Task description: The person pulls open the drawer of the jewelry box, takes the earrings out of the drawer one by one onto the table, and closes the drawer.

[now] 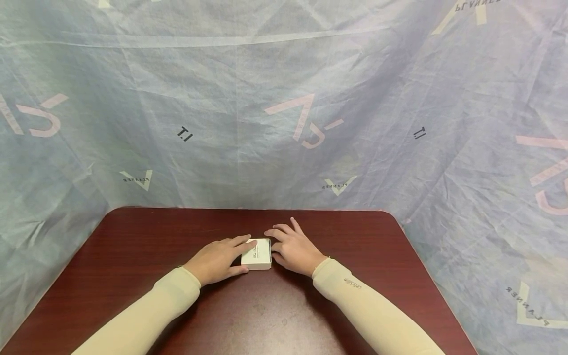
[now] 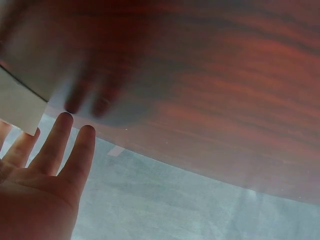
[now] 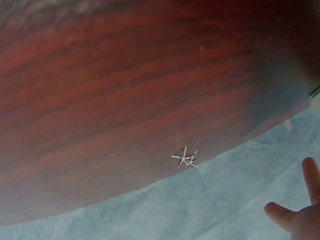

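Note:
A small white box (image 1: 262, 257) with dark script lettering on its top lies flat on the table; a dark line runs along its right edge. My left hand (image 1: 218, 259) holds it from the left, thumb at the near side and a finger across the top. In the left wrist view a corner of the box (image 2: 20, 105) shows behind the fingers of the left hand (image 2: 42, 185). My right hand (image 1: 296, 249) is at the box's right edge, thumb and forefinger close to it, other fingers spread; contact is unclear. Two of its fingertips (image 3: 280, 214) show in the right wrist view.
The dark red wood-grain table (image 1: 355, 236) has rounded far corners. Grey-blue printed cloth (image 1: 239, 123) hangs behind it and on both sides. A small pale mark of crossed strokes (image 3: 185, 158) shows near the table edge in the right wrist view.

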A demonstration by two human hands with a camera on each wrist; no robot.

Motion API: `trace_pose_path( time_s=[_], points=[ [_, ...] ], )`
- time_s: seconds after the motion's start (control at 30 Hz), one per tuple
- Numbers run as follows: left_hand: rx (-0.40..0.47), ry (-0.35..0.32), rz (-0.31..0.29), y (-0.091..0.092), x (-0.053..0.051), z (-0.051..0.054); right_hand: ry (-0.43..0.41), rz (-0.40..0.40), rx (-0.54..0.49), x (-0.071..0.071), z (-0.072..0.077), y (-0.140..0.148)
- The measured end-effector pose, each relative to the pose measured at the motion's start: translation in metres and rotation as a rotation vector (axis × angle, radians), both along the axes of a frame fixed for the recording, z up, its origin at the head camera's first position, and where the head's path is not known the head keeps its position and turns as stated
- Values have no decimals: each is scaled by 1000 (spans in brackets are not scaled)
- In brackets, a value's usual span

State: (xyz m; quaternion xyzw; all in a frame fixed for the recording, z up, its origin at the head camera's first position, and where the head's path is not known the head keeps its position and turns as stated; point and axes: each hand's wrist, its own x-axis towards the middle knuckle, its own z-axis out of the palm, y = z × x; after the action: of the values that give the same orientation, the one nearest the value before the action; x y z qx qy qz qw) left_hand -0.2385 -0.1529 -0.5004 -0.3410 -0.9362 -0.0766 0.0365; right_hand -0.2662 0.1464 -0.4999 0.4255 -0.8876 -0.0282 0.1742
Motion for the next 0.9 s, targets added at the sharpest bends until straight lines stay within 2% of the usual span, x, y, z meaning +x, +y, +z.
trace_pose_path(
  time_s=[0.67, 0.9],
  points=[
    [-5, -12, 9, 1, -1, 2, -13, -9, 34, -2, -2, -1],
    [9, 8, -1, 0, -2, 0, -21, -29, 22, -1, -2, 2]
  ],
)
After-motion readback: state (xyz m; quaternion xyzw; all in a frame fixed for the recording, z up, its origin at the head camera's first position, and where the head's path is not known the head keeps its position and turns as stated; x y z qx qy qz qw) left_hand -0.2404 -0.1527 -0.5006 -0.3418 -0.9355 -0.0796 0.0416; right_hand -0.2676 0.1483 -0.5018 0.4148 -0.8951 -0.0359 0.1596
